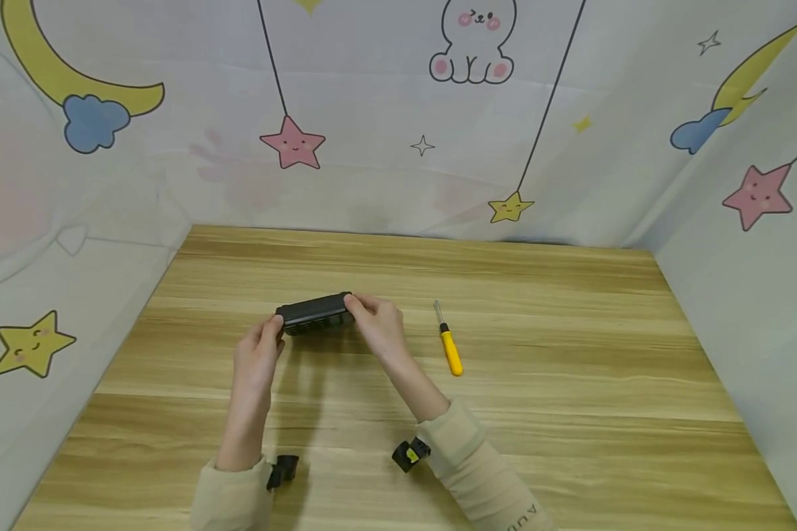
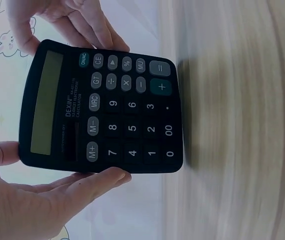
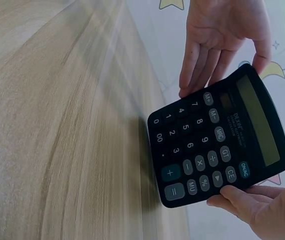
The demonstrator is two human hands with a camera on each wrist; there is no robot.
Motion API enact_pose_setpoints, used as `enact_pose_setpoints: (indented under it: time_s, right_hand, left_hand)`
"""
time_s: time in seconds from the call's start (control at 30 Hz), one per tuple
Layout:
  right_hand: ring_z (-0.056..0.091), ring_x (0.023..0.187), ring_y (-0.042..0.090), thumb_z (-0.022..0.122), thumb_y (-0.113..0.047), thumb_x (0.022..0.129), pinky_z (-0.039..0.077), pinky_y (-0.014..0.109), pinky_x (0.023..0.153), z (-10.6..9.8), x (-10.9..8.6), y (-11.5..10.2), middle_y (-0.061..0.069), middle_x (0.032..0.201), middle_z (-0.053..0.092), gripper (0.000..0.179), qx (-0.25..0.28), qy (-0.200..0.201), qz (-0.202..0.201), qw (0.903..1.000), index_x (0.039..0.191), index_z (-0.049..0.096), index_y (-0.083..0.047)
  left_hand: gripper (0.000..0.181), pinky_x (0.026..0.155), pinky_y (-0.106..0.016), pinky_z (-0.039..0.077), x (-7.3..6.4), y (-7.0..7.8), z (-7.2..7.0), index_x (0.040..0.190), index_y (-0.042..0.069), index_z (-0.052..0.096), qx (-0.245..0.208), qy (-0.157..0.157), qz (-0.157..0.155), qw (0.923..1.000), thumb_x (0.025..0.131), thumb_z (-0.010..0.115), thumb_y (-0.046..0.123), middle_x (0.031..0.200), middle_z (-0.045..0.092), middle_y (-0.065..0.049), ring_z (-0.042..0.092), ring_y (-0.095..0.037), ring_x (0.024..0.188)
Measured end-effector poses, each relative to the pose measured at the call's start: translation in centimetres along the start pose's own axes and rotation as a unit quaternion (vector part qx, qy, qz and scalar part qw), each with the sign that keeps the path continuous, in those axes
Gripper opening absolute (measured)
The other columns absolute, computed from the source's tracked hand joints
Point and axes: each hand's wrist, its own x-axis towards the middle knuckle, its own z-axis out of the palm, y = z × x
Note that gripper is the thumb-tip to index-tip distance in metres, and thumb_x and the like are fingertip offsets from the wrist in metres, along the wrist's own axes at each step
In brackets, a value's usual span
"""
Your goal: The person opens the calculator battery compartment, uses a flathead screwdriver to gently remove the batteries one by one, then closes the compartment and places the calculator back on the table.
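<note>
A black calculator [image 1: 315, 313] is held upright between both hands, its top edge towards the head camera. My left hand [image 1: 256, 355] grips its left side, with the thumb at the top corner. On the opposite side my right hand [image 1: 380, 324] holds it the same way. The left wrist view shows the calculator's face [image 2: 122, 115], with grey and teal keys and a blank display [image 2: 46, 102]. In the right wrist view its bottom edge is close over the tabletop [image 3: 82, 130], with a dark shadow beside it. The back is hidden in both wrist views.
To the right of my right hand lies a screwdriver [image 1: 450, 350] with a yellow handle, its metal tip pointing away. The wood-grain table [image 1: 571, 383] ends at a white cloth backdrop [image 1: 372, 110] printed with stars and moons. Beige sleeves [image 1: 488, 472] cover both forearms.
</note>
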Motion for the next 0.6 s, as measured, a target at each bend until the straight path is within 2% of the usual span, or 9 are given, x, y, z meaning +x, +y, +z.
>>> enact_pose_setpoints:
  time_s: [0.2, 0.37, 0.6]
  right_hand:
    - [0.058, 0.124, 0.025, 0.053, -0.042, 0.095, 0.048, 0.042, 0.102, 0.06, 0.00, 0.11, 0.009, 0.132, 0.062, 0.049, -0.016, -0.005, 0.002, 0.9999, 0.131, 0.060, -0.010]
    - [0.056, 0.126, 0.026, 0.053, -0.037, 0.095, 0.047, 0.043, 0.102, 0.08, -0.03, 0.12, 0.010, 0.132, 0.062, 0.046, -0.015, -0.006, 0.009, 0.9998, 0.130, 0.061, -0.008]
    - [0.061, 0.120, 0.025, 0.056, -0.023, 0.093, 0.053, 0.033, 0.093, 0.25, -0.09, 0.28, 0.016, 0.133, 0.060, 0.044, -0.007, -0.014, 0.017, 0.9997, 0.132, 0.057, -0.001]
  left_hand:
    - [0.064, 0.117, -0.040, 0.030, -0.04, -0.06, -0.10, 0.150, 0.003, 0.028, 0.050, -0.007, 0.000, 0.9987, 0.101, 0.038, 0.043, 0.158, 0.026, -0.015, 0.031, -0.029, 0.144]
    - [0.064, 0.118, -0.043, 0.028, -0.09, 0.03, -0.13, 0.152, 0.005, 0.026, 0.068, -0.009, -0.011, 0.9976, 0.101, 0.038, 0.043, 0.158, 0.026, -0.015, 0.032, -0.033, 0.144]
    - [0.064, 0.119, -0.044, 0.025, -0.09, -0.11, -0.07, 0.152, 0.006, 0.023, 0.101, -0.012, -0.023, 0.9946, 0.101, 0.042, 0.038, 0.158, 0.026, -0.016, 0.024, -0.029, 0.148]
